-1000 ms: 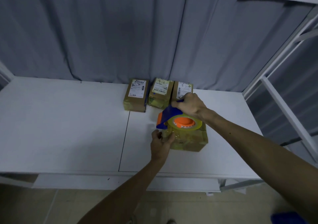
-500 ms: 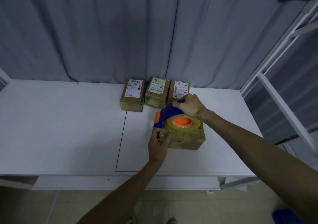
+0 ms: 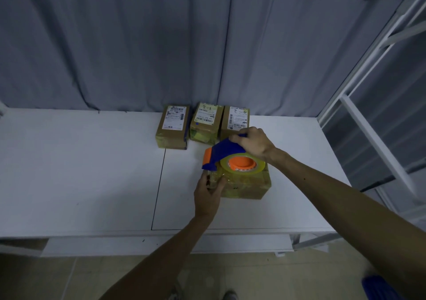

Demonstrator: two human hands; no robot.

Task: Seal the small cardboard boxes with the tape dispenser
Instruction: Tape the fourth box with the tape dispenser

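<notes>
near the middle of the white tabletop [image 3: 80, 173], just right of its dark seam: a small cardboard box [image 3: 247, 184] wrapped in shiny clear tape, closed, contents hidden. on top of that box, a blue and orange tape dispenser [image 3: 227, 159] with a yellowish tape roll [image 3: 243, 164] on an orange core, its nose overhanging the box's left edge. right hand [image 3: 252, 144] curled tight around the dispenser's blue handle, behind the box. left hand [image 3: 207, 194] at the box's left front corner, fingers [image 3: 217, 183] bent against the side, seemingly pressing a strip of clear tape down there; whether pinched or only pushed flat, cannot tell. behind the box, toward the grey curtain [image 3: 115, 46], three more small boxes side by side in a row: left labelled box [image 3: 173, 126], middle labelled box [image 3: 206, 123], right labelled box [image 3: 235, 122], all closed, white shipping labels up, nothing of their contents visible. right of the box, a white metal frame [image 3: 368, 133].
</notes>
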